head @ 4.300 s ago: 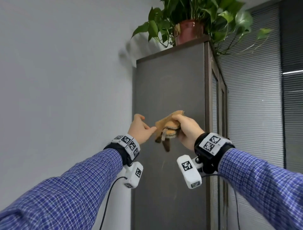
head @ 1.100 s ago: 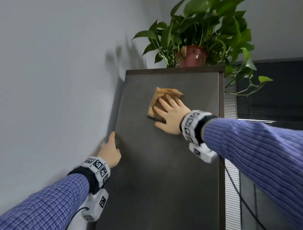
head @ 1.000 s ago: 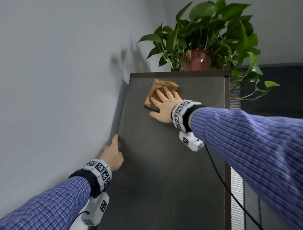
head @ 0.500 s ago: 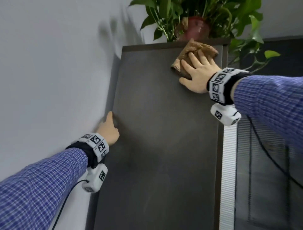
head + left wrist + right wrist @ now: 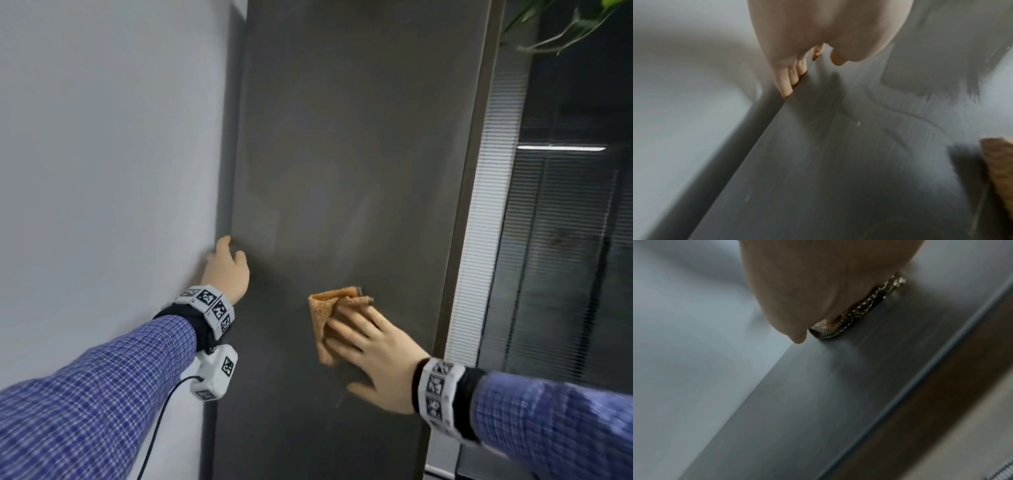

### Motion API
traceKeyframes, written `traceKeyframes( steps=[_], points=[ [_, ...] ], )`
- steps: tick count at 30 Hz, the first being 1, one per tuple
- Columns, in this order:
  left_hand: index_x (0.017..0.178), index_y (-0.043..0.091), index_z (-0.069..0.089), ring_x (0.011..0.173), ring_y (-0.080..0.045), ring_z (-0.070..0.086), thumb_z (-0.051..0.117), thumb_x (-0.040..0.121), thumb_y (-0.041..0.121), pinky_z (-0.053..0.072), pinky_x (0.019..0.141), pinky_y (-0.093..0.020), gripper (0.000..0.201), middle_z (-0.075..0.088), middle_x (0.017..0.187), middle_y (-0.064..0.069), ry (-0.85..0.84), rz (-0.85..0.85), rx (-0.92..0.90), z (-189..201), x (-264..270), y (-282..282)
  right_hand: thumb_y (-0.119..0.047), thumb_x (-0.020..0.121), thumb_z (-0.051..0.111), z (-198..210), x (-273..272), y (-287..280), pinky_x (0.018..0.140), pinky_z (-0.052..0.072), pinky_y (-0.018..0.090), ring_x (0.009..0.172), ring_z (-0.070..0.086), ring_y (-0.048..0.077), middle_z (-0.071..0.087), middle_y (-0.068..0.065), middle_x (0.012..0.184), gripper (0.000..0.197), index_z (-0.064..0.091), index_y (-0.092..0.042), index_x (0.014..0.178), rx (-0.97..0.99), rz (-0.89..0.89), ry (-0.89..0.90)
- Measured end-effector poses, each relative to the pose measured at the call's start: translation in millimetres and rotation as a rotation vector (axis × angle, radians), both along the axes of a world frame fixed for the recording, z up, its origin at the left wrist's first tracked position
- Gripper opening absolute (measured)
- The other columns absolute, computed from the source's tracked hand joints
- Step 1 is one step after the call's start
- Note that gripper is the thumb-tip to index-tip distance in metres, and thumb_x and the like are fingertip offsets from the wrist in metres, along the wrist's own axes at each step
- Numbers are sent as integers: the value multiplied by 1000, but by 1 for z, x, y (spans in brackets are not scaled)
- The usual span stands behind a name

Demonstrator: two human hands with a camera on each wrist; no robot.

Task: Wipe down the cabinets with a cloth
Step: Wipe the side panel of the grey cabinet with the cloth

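Note:
The tall dark grey cabinet point(image 5: 342, 137) shows its side panel in the head view. My right hand point(image 5: 373, 349) lies flat on a folded orange-brown cloth point(image 5: 323, 308) and presses it against the lower middle of the panel, fingers straight. The right wrist view shows the same palm point(image 5: 818, 288) over the cloth's edge point(image 5: 859, 308). At the panel's rear edge by the wall, my left hand point(image 5: 228, 263) holds on. Its fingers point(image 5: 797, 71) reach behind the edge, with the thumb point(image 5: 836, 60) on the panel face. The cloth point(image 5: 999, 170) appears at the right of the left wrist view.
A pale wall point(image 5: 102, 171) stands close against the cabinet's left side. White blinds point(image 5: 486, 205) and dark glass point(image 5: 575, 240) lie to the right of the cabinet's front corner point(image 5: 459, 240). Plant stems point(image 5: 561, 31) hang at the top right.
My right hand has swept the cloth down from the panel's top right corner to its lower middle. The left hand stays on the rear edge. The view has tilted down off the plant.

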State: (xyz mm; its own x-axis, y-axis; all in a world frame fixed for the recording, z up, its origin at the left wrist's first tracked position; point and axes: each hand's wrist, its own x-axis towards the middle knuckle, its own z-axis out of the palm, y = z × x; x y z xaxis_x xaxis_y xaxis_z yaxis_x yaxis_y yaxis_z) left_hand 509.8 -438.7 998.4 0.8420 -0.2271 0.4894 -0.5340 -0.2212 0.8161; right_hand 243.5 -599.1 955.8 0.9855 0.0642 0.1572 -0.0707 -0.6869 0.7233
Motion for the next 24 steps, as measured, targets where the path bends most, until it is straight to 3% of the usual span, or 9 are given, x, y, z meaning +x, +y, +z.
traceKeyframes(
  steps=[3,6,8,11,14,18,21,24],
  points=[
    [147,15,38,124,-37,52,32,106,30,38,104,-42,45,53,139,-15,93,-13,24,-25,0,4,-61,77,52,45,25,5,118,12,55,142,30,38,41,10,152,75,51,-21,141,-70,49,-75],
    [117,12,53,109,-40,59,30,105,35,46,98,-46,35,63,109,-15,168,-33,-21,-48,-1,6,-62,83,45,108,56,13,117,14,56,143,26,40,39,13,153,73,48,-20,143,-67,32,-329],
    [115,10,55,111,-39,57,28,105,36,43,102,-46,39,63,114,-19,225,-35,-56,-64,-3,6,-66,85,36,118,72,19,119,10,57,147,16,40,31,13,158,78,42,-20,148,-49,-9,-407],
    [132,7,54,133,-33,47,27,107,35,30,114,-39,47,55,140,-16,265,-34,-94,-85,-10,5,-69,80,40,69,88,20,118,7,59,146,16,41,31,13,157,84,43,-18,147,-65,72,-326],
    [152,12,38,147,-22,32,25,108,38,19,118,-30,53,38,158,-5,298,-41,-127,-108,-18,4,-68,75,48,-35,83,19,119,-5,57,146,16,40,34,13,156,89,44,-16,147,-36,111,-45],
    [158,22,26,151,-15,22,22,106,50,13,124,-33,59,27,163,5,391,-121,-163,-139,-18,9,-66,88,38,-150,62,26,106,-35,50,149,-15,33,-2,9,165,91,10,-13,157,-40,-58,294],
    [156,32,28,152,-19,24,24,90,71,20,124,-47,77,26,164,3,504,-196,-191,-149,-11,13,-64,92,34,-150,62,30,102,-36,48,149,-15,30,-4,6,165,86,8,-15,158,-80,-72,306],
    [157,34,24,152,-18,23,24,68,85,16,125,-48,103,25,165,0,572,-249,-198,-147,-3,14,-62,79,52,-92,81,35,116,-11,52,147,18,35,29,8,159,83,41,-17,149,-24,17,162]
  ],
)
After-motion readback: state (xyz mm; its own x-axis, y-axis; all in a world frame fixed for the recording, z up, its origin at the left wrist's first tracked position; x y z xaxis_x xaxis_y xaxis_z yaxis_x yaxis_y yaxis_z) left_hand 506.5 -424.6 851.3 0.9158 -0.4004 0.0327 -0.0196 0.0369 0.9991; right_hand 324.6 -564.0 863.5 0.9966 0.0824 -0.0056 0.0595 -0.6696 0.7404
